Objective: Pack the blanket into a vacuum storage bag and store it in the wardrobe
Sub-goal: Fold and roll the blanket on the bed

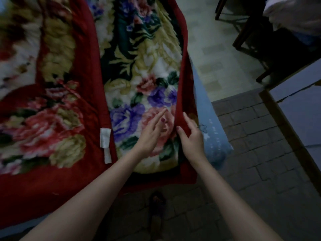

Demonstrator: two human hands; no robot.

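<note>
Dim room, head view. Grey tiled floor (251, 153) across the lower right; dark chair legs (243, 37) at upper right; a dark-framed panel (295, 119) along the right edge. A bed with a blue sheet (206, 108) runs up the middle of the frame.

The blanket (139, 66), thick pile with red border and floral print, lies spread on the bed, filling the left and centre of the frame. A folded strip of it runs up the centre. White care labels (105, 140) are sewn on the red border, lower centre-left.

Left hand (151, 134): fingers straight and released, held over or lightly on a pink flower of the pile; contact cannot be told.

Right hand (191, 136): fingers and thumb curled round the blanket's red right edge, grasping it, just beside the left hand.

A dark, blurred shape (156, 206) lies on the floor at bottom centre.
</note>
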